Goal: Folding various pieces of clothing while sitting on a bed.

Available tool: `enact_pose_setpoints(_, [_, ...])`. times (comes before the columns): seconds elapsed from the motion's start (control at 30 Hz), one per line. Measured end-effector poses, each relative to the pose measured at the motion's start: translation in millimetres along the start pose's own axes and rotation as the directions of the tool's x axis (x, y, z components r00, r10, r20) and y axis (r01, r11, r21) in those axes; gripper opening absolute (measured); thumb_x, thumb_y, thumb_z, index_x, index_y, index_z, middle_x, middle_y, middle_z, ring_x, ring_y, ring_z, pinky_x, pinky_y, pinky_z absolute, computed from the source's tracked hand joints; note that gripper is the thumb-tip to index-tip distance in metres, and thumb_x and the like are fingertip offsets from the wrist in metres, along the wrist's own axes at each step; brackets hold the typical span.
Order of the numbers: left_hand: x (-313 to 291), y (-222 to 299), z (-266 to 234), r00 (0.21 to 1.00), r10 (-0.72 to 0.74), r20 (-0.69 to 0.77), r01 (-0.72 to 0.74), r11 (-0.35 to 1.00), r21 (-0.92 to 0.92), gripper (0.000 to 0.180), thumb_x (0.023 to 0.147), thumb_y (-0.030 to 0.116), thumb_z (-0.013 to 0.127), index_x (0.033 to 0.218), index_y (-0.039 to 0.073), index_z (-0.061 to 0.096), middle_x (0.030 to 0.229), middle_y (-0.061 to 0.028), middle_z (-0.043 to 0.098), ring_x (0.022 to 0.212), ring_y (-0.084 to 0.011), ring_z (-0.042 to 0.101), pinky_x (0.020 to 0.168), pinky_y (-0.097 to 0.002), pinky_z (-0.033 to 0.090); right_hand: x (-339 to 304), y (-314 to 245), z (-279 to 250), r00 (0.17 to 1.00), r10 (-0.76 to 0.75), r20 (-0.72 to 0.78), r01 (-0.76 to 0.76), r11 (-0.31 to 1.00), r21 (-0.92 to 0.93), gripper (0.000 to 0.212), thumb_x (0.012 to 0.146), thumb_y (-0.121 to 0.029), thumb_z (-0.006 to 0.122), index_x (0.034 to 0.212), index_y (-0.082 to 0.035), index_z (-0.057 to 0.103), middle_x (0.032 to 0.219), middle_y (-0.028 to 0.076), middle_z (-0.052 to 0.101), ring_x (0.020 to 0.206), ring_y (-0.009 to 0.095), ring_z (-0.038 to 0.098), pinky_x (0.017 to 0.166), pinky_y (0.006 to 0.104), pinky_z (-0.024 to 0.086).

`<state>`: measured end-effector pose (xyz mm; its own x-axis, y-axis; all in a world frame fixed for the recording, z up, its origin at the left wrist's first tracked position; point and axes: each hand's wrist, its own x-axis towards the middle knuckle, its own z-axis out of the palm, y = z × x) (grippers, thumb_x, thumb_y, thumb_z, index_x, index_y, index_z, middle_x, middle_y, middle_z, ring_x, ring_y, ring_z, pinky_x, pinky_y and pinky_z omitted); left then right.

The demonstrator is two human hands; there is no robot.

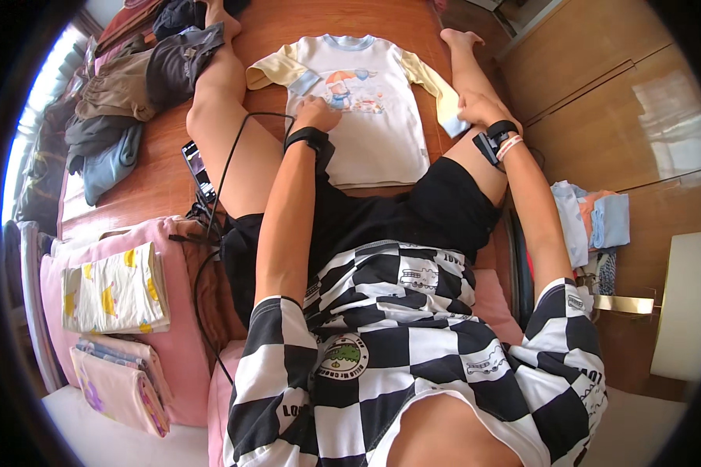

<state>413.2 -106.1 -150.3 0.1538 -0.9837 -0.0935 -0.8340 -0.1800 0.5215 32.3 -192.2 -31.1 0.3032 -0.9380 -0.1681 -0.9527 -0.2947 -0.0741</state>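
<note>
Spread flat between my legs lies a small white long-sleeved shirt [366, 148] with pale yellow sleeves, light blue collar and cuffs, and a cartoon print on its chest. My left hand [319, 114] is closed at the shirt's left side, just below the left cuff [307, 82], which folds in toward the body; its fingertips are partly hidden against the fabric. Out at the end of the other sleeve, my right hand [481, 110] is closed at the blue right cuff [453, 124]. That sleeve stretches out and down to the right.
Folded clothes [117, 93] are piled along the left, beside a phone [199, 167] with a black cable [220, 171]. A pink cushion [183, 288] carries folded printed cloths [117, 289]. More folded clothes [592, 218] lie at the right, by wooden cabinet panels [600, 101].
</note>
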Motion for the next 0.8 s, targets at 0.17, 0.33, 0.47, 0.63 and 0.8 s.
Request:
enact_pose_setpoints(0.17, [3.6,-0.8,0.9,0.998,-0.048,0.045,0.047,0.999,0.005,0.068,0.088,0.045,0.064,0.137,-0.001,0.059,0.154,-0.0224,0.044,0.146,-0.0406,0.037,0.119,-0.0480,0.035,17.2,48.6,-47.1,0.946,0.195,-0.259,0.051,0.700,0.713,0.030,0.085,-0.017,0.070,0.113,-0.010,0.064,0.097,0.006,0.070,0.078,0.020,0.069,0.053,0.0365,0.056])
enact_pose_setpoints(0.33, [-0.8,3.6,-2.1,0.995,-0.072,0.063,0.072,0.997,-0.003,0.072,0.088,0.045,0.065,0.143,0.001,0.053,0.158,-0.0199,0.038,0.148,-0.0394,0.032,0.118,-0.0533,0.034,24.0,87.3,-113.2,0.895,0.366,-0.257,0.228,0.120,0.966,0.026,0.094,-0.001,0.051,0.119,0.000,0.060,0.114,0.014,0.063,0.104,0.024,0.065,0.088,0.0364,0.059])
enact_pose_setpoints(0.47, [-1.8,4.1,-3.3,0.995,-0.074,0.067,0.073,0.997,0.021,0.073,0.088,0.046,0.066,0.144,0.001,0.051,0.159,-0.0192,0.037,0.149,-0.0402,0.031,0.118,-0.0552,0.034,34.7,113.4,-112.0,0.972,0.215,-0.099,0.183,-0.421,0.888,0.023,0.097,-0.005,0.054,0.116,0.002,0.063,0.111,0.016,0.065,0.113,0.036,0.065,0.097,0.0314,0.056])
enact_pose_setpoints(0.63, [-4.3,2.1,-4.5,0.995,-0.070,0.065,0.070,0.998,0.005,0.074,0.087,0.045,0.066,0.145,0.001,0.051,0.159,-0.0200,0.036,0.149,-0.0410,0.029,0.119,-0.0533,0.034,61.7,128.0,-67.7,0.884,-0.085,-0.460,0.373,0.722,0.582,0.020,0.095,-0.001,0.063,0.107,0.015,0.061,0.111,0.020,0.065,0.102,0.025,0.068,0.095,0.0325,0.061])
enact_pose_setpoints(0.8, [-8.5,6.1,-4.9,0.997,-0.050,0.058,0.050,0.999,0.012,0.071,0.088,0.042,0.063,0.144,-0.001,0.052,0.157,-0.0215,0.038,0.149,-0.0428,0.029,0.121,-0.0502,0.031,79.2,131.8,-50.1,0.807,0.527,-0.266,-0.251,0.714,0.654,0.040,0.091,-0.032,0.068,0.108,0.004,0.073,0.100,0.021,0.074,0.091,0.029,0.074,0.076,0.0386,0.059])
